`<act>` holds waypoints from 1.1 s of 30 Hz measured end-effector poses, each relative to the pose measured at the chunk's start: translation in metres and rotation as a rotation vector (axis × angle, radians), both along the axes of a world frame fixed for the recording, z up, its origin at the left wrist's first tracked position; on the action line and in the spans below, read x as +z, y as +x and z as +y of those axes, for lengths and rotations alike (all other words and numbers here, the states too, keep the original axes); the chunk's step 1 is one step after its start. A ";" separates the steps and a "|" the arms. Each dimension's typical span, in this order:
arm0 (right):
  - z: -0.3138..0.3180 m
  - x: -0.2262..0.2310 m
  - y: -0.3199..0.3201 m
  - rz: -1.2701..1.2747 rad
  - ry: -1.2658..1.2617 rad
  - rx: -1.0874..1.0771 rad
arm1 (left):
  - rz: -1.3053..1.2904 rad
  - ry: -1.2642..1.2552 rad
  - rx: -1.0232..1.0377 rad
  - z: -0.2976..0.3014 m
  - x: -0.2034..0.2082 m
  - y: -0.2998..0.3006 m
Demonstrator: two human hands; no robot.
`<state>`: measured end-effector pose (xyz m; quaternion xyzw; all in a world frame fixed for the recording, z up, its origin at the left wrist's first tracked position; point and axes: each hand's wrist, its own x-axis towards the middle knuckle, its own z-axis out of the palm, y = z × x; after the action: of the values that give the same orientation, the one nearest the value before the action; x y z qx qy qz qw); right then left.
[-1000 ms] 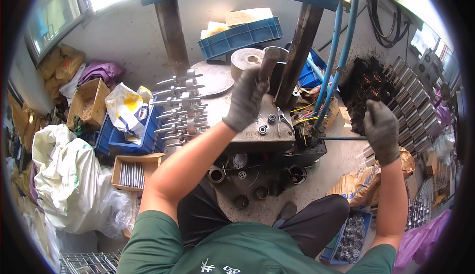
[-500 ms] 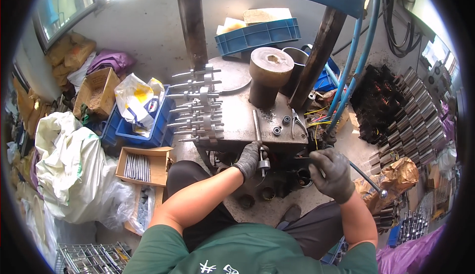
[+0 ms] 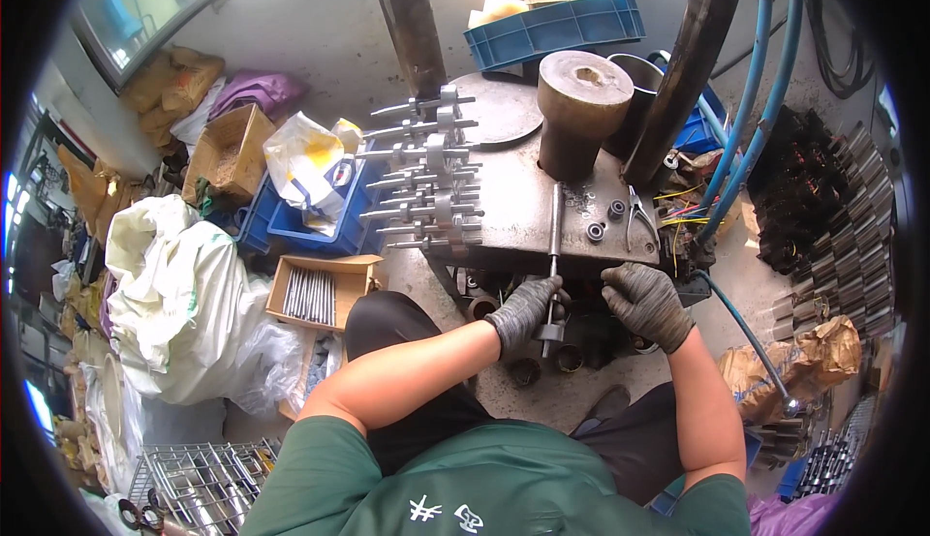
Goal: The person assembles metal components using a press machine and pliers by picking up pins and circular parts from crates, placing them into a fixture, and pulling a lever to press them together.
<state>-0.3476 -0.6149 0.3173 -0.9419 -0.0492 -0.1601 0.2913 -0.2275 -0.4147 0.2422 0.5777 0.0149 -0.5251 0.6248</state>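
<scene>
One steel shaft [image 3: 555,221] in the left hand [image 3: 526,311], fingers wrapped closed around it just above the collar [image 3: 552,332], presumably to leave the long end free; that end reaches over the metal bench [image 3: 506,218]. Right hand [image 3: 647,304] near, back upward, fingers curled (whether they pinch anything: cannot tell). Pliers [image 3: 635,204] and two small dark rings [image 3: 617,209] on the bench, likely for easy reach. Left forearm slants inward; right forearm steeper.

left hand [image 3: 524,317]: gloved, fingers [image 3: 543,291] wrapped | right hand [image 3: 651,304]: gloved, curled | forearms [image 3: 417,373]: angled inward
</scene>
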 end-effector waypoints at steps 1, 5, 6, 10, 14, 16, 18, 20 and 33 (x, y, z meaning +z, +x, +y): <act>-0.001 0.001 0.003 0.001 -0.007 0.015 | -0.018 0.016 -0.036 0.009 0.002 -0.005; -0.005 0.003 0.015 -0.027 0.015 0.013 | -0.632 -0.122 -0.289 0.044 0.025 -0.021; -0.005 0.008 0.017 -0.072 0.028 0.018 | -1.525 0.000 -0.419 0.050 0.053 -0.016; -0.004 0.016 0.026 -0.153 0.122 -0.022 | -1.176 -0.321 -0.013 0.071 0.108 -0.008; -0.011 0.017 0.033 -0.207 0.181 -0.058 | -0.784 -0.441 0.389 0.099 0.134 0.025; -0.014 0.016 0.037 -0.190 0.198 -0.075 | -0.583 -0.542 0.603 0.108 0.138 0.053; -0.017 0.016 0.041 -0.167 0.216 -0.091 | -0.383 -0.543 0.748 0.117 0.139 0.084; -0.023 0.010 0.045 -0.180 0.191 -0.110 | -0.165 -0.546 0.860 0.123 0.133 0.110; -0.051 0.008 0.049 -0.232 0.256 -0.178 | -0.416 -0.206 0.836 0.142 0.131 0.061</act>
<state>-0.2986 -0.6662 0.3257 -0.8730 0.0220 -0.2977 0.3857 -0.1663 -0.2727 0.3727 0.5501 0.0686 -0.1006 0.8262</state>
